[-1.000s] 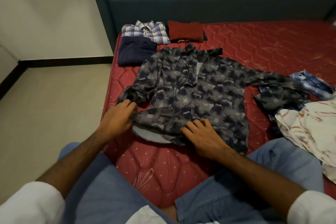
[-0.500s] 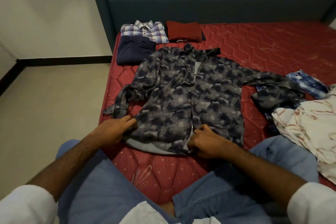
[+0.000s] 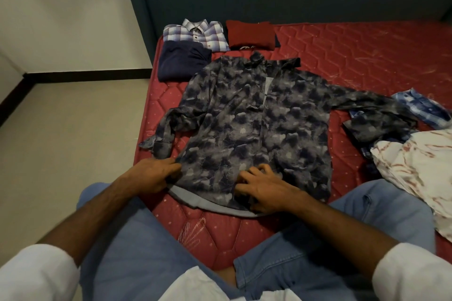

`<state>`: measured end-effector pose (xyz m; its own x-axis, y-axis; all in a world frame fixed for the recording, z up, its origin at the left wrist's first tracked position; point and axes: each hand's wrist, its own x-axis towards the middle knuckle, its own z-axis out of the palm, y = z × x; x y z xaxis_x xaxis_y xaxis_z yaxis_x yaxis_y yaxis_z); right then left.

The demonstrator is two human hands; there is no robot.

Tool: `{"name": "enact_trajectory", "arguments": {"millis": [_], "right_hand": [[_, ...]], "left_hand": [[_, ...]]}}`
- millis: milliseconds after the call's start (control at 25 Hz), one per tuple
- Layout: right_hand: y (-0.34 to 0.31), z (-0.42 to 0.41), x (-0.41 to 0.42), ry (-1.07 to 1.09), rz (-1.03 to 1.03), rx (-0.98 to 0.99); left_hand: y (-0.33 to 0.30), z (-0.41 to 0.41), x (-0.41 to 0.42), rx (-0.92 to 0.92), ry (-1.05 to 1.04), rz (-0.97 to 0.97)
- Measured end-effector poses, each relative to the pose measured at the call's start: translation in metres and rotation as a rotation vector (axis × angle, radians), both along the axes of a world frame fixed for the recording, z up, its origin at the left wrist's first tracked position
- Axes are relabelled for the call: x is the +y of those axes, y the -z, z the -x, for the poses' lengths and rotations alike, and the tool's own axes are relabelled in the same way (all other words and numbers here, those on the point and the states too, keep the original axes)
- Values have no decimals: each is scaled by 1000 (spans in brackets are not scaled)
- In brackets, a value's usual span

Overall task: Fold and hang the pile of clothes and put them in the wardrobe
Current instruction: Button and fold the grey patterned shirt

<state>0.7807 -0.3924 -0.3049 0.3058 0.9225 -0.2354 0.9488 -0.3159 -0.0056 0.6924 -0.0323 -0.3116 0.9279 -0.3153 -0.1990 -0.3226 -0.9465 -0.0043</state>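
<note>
The red mattress [image 3: 354, 56] carries every garment in view. A patterned grey shirt [image 3: 254, 124] lies spread flat at its centre, collar toward 12 o'clock, hem nearest the person. At 11 o'clock from it sit three folded items: a checked shirt [image 3: 195, 34], a navy garment [image 3: 181, 61] touching its near edge, and a dark red garment [image 3: 250, 34] just beside it. At 3 o'clock lies an unfolded heap: a blue patterned shirt [image 3: 423, 107] and a white marbled garment [image 3: 420, 173].

The left hand [image 3: 152, 175] pinches the shirt's hem corner at 7 o'clock. The right hand [image 3: 263, 189] rests on the front hem, fingers curled, gripping the fabric.
</note>
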Motion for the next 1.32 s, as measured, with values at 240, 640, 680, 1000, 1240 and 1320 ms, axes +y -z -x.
{"name": "enact_trajectory", "arguments": {"millis": [240, 640, 680, 1000, 1240, 1320], "right_hand": [[-10, -10, -1, 77, -91, 184], [-34, -20, -64, 425, 55, 361], [-31, -15, -68, 411, 211, 258], [-53, -23, -77, 333, 242, -13], [-40, -22, -79, 408, 534, 535], [-34, -29, -80, 494, 509, 687]], "left_hand": [[3, 3, 11, 138, -295, 224], [-14, 0, -98, -202, 429, 68], [-6, -2, -120, -200, 472, 41], [21, -30, -175, -68, 352, 105], [5, -39, -171, 287, 412, 274], [4, -40, -172, 431, 342, 361]]}}
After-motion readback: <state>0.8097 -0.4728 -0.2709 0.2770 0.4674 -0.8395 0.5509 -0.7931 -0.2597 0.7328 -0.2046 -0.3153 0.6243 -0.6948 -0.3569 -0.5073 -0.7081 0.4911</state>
